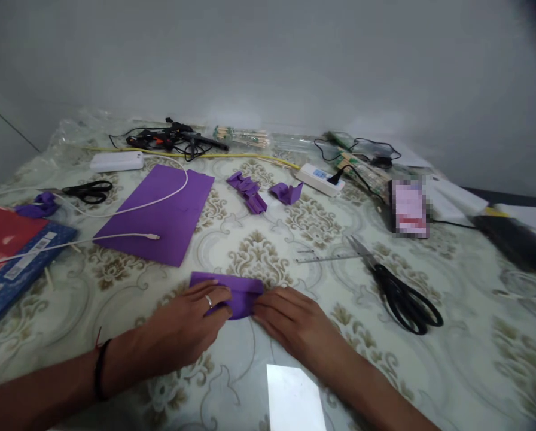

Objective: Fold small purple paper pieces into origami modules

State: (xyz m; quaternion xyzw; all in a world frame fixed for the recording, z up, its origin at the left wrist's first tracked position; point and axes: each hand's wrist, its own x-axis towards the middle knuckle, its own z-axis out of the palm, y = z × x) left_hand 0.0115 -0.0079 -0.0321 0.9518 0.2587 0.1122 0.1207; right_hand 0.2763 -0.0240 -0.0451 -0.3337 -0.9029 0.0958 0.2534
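A small piece of purple paper with a fold along its far edge lies in front of me on the patterned tablecloth. My left hand, with a ring on one finger, has its fingers curled over the paper's left part. At the paper's right end, my right hand grips the edge with its fingers together. Farther off lie a pleated purple paper strip and a smaller folded purple piece. A large purple sheet rests to the left, a white cable crossing it.
Black scissors lie partly open on the right, by a thin metal rod. A phone, a power strip and cables lie farther back. Other scissors and a blue packet are left. A white paper is nearest me.
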